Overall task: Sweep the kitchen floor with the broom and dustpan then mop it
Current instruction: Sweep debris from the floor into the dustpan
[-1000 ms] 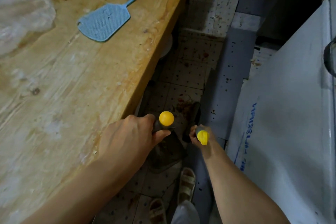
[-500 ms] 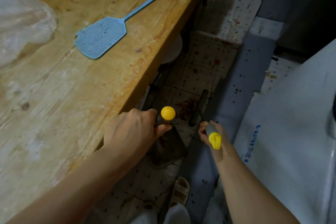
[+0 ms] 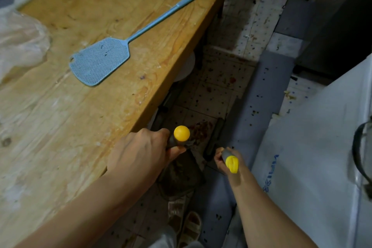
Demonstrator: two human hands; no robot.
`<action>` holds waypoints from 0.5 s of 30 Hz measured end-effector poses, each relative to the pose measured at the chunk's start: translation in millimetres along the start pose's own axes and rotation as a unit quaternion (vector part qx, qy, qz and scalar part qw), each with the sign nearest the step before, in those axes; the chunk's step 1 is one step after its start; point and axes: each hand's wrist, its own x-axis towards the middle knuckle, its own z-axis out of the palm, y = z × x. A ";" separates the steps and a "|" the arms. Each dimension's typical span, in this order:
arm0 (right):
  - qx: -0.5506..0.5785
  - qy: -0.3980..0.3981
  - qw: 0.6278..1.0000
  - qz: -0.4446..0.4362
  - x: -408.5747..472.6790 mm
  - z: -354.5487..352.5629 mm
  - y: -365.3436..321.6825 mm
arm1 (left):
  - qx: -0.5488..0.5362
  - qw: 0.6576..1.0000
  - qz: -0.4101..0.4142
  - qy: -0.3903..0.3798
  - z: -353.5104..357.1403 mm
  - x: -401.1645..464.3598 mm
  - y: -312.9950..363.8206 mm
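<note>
Two long handles in play: left hand point(image 3: 141, 157) grips dustpan handle point(image 3: 181, 134), dustpan point(image 3: 181, 175) on the floor by the sandals; right hand point(image 3: 225, 160) grips broom handle point(image 3: 231, 164). Debris pile point(image 3: 201, 132) sits just ahead. Risk: pan lip lifts, scraps slide under the wooden surface point(image 3: 60, 106).

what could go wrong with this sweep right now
The reddish debris pile lies ahead of the dustpan, close to the wooden table edge; a hard stroke of the broom might flick bits under the table. The sandaled foot stands just behind the pan, so pulling it back could hit the toes. Both the left hand and right hand grip handles near their yellow tops, which may give less control.
</note>
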 end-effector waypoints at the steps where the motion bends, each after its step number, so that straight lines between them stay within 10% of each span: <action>1: 0.005 0.008 1.000 0.000 6.4 2.8 -2.9 | -0.001 1.000 -0.001 -0.004 -0.1 4.3 -1.4; 15: -0.081 -0.069 0.994 -0.026 21.5 57.8 -29.7 | -0.013 0.999 0.010 -0.032 -9.2 49.0 -16.3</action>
